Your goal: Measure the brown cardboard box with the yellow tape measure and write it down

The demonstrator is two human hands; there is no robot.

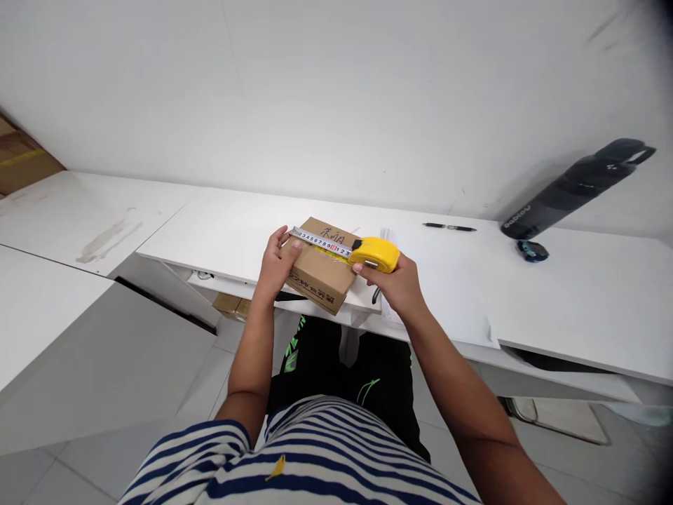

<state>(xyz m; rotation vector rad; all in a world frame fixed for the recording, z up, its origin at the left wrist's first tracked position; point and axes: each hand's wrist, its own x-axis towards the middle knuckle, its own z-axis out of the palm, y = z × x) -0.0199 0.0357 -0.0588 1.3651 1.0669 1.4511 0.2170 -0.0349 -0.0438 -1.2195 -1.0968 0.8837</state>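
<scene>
A small brown cardboard box [322,275] with handwriting on top and printing on its near side sits at the desk's front edge, turned at an angle. The blade [320,241] of a tape measure lies stretched across its top. My left hand [278,263] grips the box's left end, thumb on top beside the blade's end; its other fingers are partly hidden. In my right hand [399,280] is the yellow case of the tape measure [379,254], held at the box's right edge. A dark strap loop [376,295] hangs below the case.
White paper sheets [446,308] lie right of the box. Behind them is a black pen [449,227]. A tall dark bottle [568,189] and a small dark object [532,251] are farther right, by the wall. A carton [227,306] sits below the desk.
</scene>
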